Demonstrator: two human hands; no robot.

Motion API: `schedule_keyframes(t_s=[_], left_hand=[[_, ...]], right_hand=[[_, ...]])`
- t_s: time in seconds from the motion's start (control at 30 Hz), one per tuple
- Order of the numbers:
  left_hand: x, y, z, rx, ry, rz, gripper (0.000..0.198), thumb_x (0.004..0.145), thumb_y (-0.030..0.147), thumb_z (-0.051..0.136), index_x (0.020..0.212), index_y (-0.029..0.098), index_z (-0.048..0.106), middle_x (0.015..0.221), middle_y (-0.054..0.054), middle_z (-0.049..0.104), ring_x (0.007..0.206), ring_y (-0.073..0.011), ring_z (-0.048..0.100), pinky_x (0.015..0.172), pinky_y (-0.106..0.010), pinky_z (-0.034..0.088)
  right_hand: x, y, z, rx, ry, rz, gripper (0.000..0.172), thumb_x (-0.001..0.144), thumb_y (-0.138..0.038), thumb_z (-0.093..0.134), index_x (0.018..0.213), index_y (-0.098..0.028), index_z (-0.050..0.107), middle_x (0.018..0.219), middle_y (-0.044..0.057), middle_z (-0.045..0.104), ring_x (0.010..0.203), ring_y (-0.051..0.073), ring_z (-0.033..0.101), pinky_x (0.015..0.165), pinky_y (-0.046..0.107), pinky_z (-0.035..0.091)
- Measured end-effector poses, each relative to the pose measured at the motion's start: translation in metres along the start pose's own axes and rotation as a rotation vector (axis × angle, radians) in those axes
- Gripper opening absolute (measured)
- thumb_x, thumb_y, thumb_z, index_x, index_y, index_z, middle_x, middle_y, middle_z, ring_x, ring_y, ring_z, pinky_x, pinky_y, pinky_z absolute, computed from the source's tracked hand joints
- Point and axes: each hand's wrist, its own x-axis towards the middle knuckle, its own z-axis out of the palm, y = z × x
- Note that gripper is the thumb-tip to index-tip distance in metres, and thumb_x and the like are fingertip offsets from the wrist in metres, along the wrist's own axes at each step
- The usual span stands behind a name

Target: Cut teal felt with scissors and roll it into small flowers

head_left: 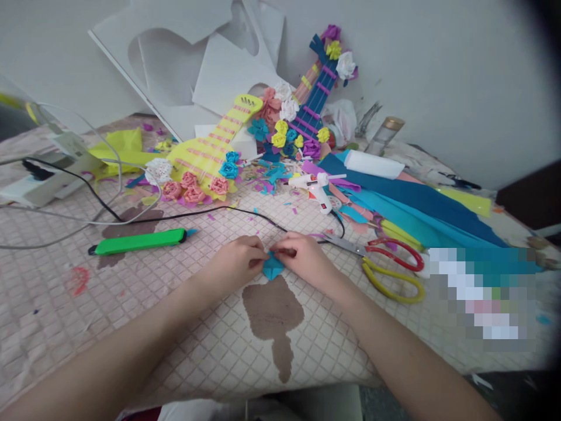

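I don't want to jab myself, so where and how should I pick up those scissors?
Likely best by the red loop and yellow loop of the scissors, with the right hand coming from the right. Both loops sit spread at the right end, while the blades point left, toward that hand.

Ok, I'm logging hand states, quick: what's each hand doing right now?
Left hand: closed, pinching the left side of a small turquoise paper piece.
Right hand: closed, pinching the same piece's right side.
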Motion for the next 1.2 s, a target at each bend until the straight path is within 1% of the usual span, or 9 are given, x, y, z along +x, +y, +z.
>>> schedule_keyframes(t_s=[0.2,0.43,0.6,0.77,0.9,1.03,1.2], left_hand=[[0.0,0.001,0.0,0.017,-0.026,-0.01,0.019,0.081,0.014,0.051,0.083,0.02,0.07,0.082,-0.004,0.063,0.077,-0.0156,0.057,0.07,-0.028,0.046],[0.0,0.001,-0.001,0.019,-0.032,-0.019,0.02,0.081,0.016,0.051,0.083,0.022,0.07,0.082,-0.004,0.062,0.078,-0.0155,0.057,0.07,-0.027,0.046],[0.0,0.001,-0.001,0.012,-0.037,-0.036,0.019,0.081,0.014,0.051,0.082,0.02,0.07,0.083,-0.004,0.062,0.078,-0.0156,0.057,0.069,-0.027,0.046],[0.0,0.002,-0.002,0.034,-0.069,-0.05,0.019,0.081,0.012,0.051,0.083,0.018,0.07,0.084,-0.005,0.062,0.078,-0.0155,0.057,0.07,-0.026,0.045],[0.0,0.003,-0.003,0.052,-0.082,-0.045,0.019,0.08,0.012,0.051,0.082,0.018,0.07,0.083,-0.005,0.061,0.078,-0.0157,0.056,0.069,-0.026,0.045],[-0.002,0.005,-0.005,0.091,-0.098,-0.054,0.02,0.078,0.012,0.051,0.083,0.02,0.07,0.079,-0.004,0.058,0.074,-0.0158,0.055,0.065,-0.026,0.044],[-0.004,0.008,-0.01,0.186,-0.148,-0.049,0.024,0.076,0.013,0.049,0.087,0.023,0.069,0.077,-0.003,0.055,0.074,-0.0168,0.054,0.064,-0.027,0.043]], right_hand=[[0.0,0.001,0.001,-0.015,0.0,-0.011,0.024,0.073,-0.003,0.056,0.083,-0.018,0.071,0.08,0.002,0.063,0.069,0.012,0.058,0.064,0.024,0.044],[-0.001,-0.001,0.0,0.01,-0.008,-0.045,0.025,0.075,-0.003,0.055,0.081,-0.022,0.072,0.081,0.001,0.062,0.072,0.012,0.058,0.065,0.024,0.045],[-0.002,-0.001,0.001,-0.055,-0.032,-0.059,0.022,0.077,-0.008,0.057,0.084,-0.023,0.073,0.081,0.001,0.062,0.07,0.012,0.058,0.064,0.024,0.044],[-0.002,0.0,0.0,-0.12,-0.056,-0.057,0.021,0.079,-0.011,0.057,0.088,-0.023,0.073,0.082,0.002,0.062,0.072,0.013,0.058,0.066,0.025,0.044],[-0.004,-0.004,0.0,-0.192,-0.087,-0.051,0.022,0.079,-0.013,0.057,0.088,-0.024,0.073,0.076,0.001,0.058,0.067,0.012,0.055,0.062,0.024,0.04],[-0.005,-0.007,0.0,-0.234,-0.073,-0.031,0.019,0.077,-0.016,0.057,0.081,-0.023,0.073,0.069,0.0,0.054,0.061,0.01,0.051,0.055,0.024,0.035],[-0.002,-0.006,0.002,-0.16,-0.065,0.0,0.018,0.073,-0.014,0.057,0.077,-0.021,0.073,0.064,-0.001,0.056,0.057,0.009,0.049,0.053,0.022,0.034]])
